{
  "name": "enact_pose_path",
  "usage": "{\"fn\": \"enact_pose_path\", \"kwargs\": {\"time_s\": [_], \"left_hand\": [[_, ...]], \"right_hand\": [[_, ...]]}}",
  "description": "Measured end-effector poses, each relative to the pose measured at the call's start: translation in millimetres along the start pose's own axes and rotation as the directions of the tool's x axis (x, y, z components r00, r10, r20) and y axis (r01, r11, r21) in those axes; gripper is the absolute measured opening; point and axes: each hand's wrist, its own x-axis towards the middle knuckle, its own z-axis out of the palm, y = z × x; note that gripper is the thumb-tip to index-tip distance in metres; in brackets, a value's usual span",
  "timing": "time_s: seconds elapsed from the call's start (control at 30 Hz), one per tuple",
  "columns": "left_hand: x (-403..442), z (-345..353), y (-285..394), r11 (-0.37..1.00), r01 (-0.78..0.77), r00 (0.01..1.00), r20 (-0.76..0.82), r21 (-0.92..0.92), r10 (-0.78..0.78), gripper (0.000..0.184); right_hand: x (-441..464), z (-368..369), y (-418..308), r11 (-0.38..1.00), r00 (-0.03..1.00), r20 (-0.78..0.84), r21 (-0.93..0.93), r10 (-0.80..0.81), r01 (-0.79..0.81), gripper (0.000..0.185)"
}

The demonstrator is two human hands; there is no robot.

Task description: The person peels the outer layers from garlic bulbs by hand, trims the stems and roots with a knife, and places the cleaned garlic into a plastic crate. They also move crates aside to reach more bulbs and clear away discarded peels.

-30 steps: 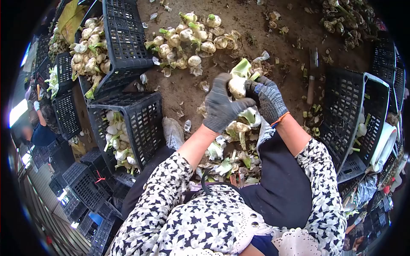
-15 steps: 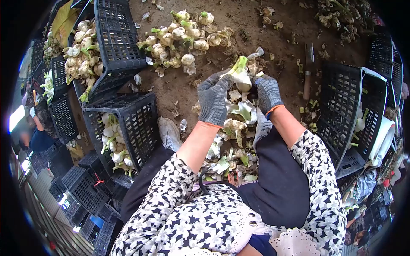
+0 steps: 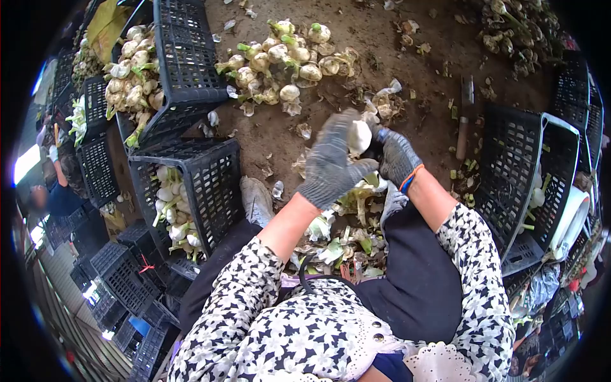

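Note:
A peeled white garlic bulb is between my two gloved hands, above the ground in front of my knees. My right hand, in a grey knit glove with an orange band at the wrist, closes on the bulb from the right. Slightly blurred, my left hand is open on the other side, fingers stretched forward and thumb apart. Whether its fingers touch the bulb I cannot tell. Loose skins and cut leaves lie beneath my hands, between my shoes.
A heap of untrimmed garlic lies ahead. Black crates with garlic stand left, one near my knee; another crate stands right. A wooden-handled tool lies on the dirt. Another person is at far left.
My left hand has opened from its grip and flattened out beside the bulb. The bulb has turned, its green stalk no longer visible. My right hand stays on it, slightly lower.

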Motion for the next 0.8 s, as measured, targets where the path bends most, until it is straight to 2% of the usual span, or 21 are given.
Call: {"fn": "enact_pose_path", "kwargs": {"time_s": [0.03, 0.07, 0.1, 0.13, 0.17, 0.2, 0.23, 0.27, 0.3, 0.33, 0.37, 0.4, 0.43, 0.47, 0.5, 0.57, 0.6, 0.63, 0.73, 0.77, 0.8], "left_hand": [[3.8, -6.8, 3.6, 0.994, -0.021, 0.996, 0.094, 0.105, 0.011, 0.048], [5.5, -18.9, 6.9, 0.985, 0.031, 0.987, 0.153, 0.169, -0.057, 0.045], [6.6, -35.0, 6.1, 0.970, 0.079, 0.970, 0.207, 0.231, -0.128, 0.042], [7.2, -58.0, -2.3, 0.979, -0.024, 0.991, 0.135, 0.202, -0.003, 0.034], [10.8, -89.7, -7.0, 0.941, -0.164, 0.987, 0.048, 0.295, 0.156, 0.028], [12.3, -129.2, 2.1, 0.912, -0.160, 0.987, 0.045, 0.378, 0.155, 0.027], [8.2, -168.5, 5.6, 0.849, -0.112, 0.994, 0.042, 0.516, 0.105, 0.028], [-0.2, -205.4, 4.0, 0.835, 0.012, 1.000, -0.006, 0.551, -0.010, 0.022], [-8.8, -244.3, 2.0, 0.714, 0.107, 0.964, 0.103, 0.691, -0.245, 0.020], [-17.0, -269.0, 2.5, 0.417, -0.047, 0.959, 0.157, 0.908, -0.234, 0.026], [-27.5, -285.6, -0.2, 0.242, -0.071, 0.949, 0.140, 0.968, -0.282, 0.036], [-34.5, -292.3, -11.6, 0.399, 0.077, 0.938, 0.069, 0.914, -0.340, 0.040], [-37.5, -295.8, -23.7, 0.538, 0.221, 0.917, 0.014, 0.813, -0.399, 0.045], [-29.0, -282.8, -24.8, 0.709, 0.400, 0.883, -0.038, 0.581, -0.467, 0.044], [-14.4, -258.0, -24.4, 0.795, 0.539, 0.836, -0.063, 0.278, -0.545, 0.044], [12.6, -210.5, -55.3, 0.847, 0.519, 0.855, -0.039, 0.117, -0.518, 0.036], [34.7, -190.3, -69.2, 0.826, 0.514, 0.856, -0.076, 0.232, -0.512, 0.044], [62.7, -175.7, -73.0, 0.718, 0.649, 0.750, -0.051, 0.252, -0.659, 0.051], [97.2, -129.0, -165.5, 0.673, 0.734, 0.660, -0.324, 0.087, -0.678, 0.070], [108.0, -127.6, -175.6, 0.711, 0.703, 0.686, -0.287, 0.024, -0.669, 0.080], [115.8, -121.8, -184.2, 0.728, 0.685, 0.690, -0.356, 0.039, -0.631, 0.081]], "right_hand": [[6.3, -3.2, 6.7, 0.998, 1.000, -0.020, -0.065, 0.022, -0.023, 0.028], [0.9, 3.1, 6.1, 0.947, 0.997, -0.024, -0.310, 0.079, -0.083, 0.027], [-15.0, 30.1, -4.0, 0.871, 0.986, 0.073, -0.482, 0.147, -0.094, 0.024], [-13.1, 34.3, -5.8, 0.852, 0.980, 0.185, -0.522, 0.074, 0.034, 0.026], [-11.0, 38.6, -6.4, 0.825, 0.954, 0.299, -0.541, 0.009, 0.162, 0.028], [19.5, 13.6, -8.5, 0.312, 0.715, 0.649, -0.644, -0.259, 0.698, 0.027], [12.5, 37.2, -21.0, 0.740, 0.969, 0.142, -0.626, -0.202, 0.246, 0.028], [31.8, 32.2, -29.1, 0.444, 0.900, 0.191, -0.818, -0.392, 0.367, 0.029], [51.4, 25.1, -38.9, 0.086, 0.790, 0.295, -0.913, -0.537, 0.399, 0.031], [54.5, 31.9, -49.6, -0.024, 0.736, 0.292, -0.936, -0.611, 0.352, 0.036], [57.3, 40.0, -58.3, -0.129, 0.673, 0.300, -0.948, -0.676, 0.292, 0.042], [58.6, 55.6, -63.5, -0.215, 0.618, 0.282, -0.959, -0.734, 0.183, 0.050], [55.4, 70.7, -72.0, -0.244, 0.675, 0.233, -0.966, -0.700, 0.081, 0.055], [65.2, 72.9, -75.2, -0.319, 0.652, 0.293, -0.944, -0.699, 0.083, 0.057], [75.6, 74.5, -79.0, -0.394, 0.632, 0.353, -0.916, -0.690, 0.081, 0.059], [88.5, 92.7, -87.4, -0.496, 0.623, 0.431, -0.865, -0.653, 0.078, 0.064], [92.8, 100.8, -90.0, -0.573, 0.616, 0.488, -0.816, -0.618, 0.071, 0.068], [100.2, 106.7, -94.1, -0.582, 0.622, 0.490, -0.811, -0.611, 0.067, 0.068], [117.8, 125.2, -115.5, -0.657, 0.704, 0.431, -0.751, -0.565, -0.068, 0.080], [124.4, 127.8, -121.3, -0.665, 0.708, 0.427, -0.743, -0.563, -0.081, 0.080], [132.9, 129.5, -128.0, -0.616, 0.764, 0.343, -0.783, -0.547, -0.089, 0.080]]}}
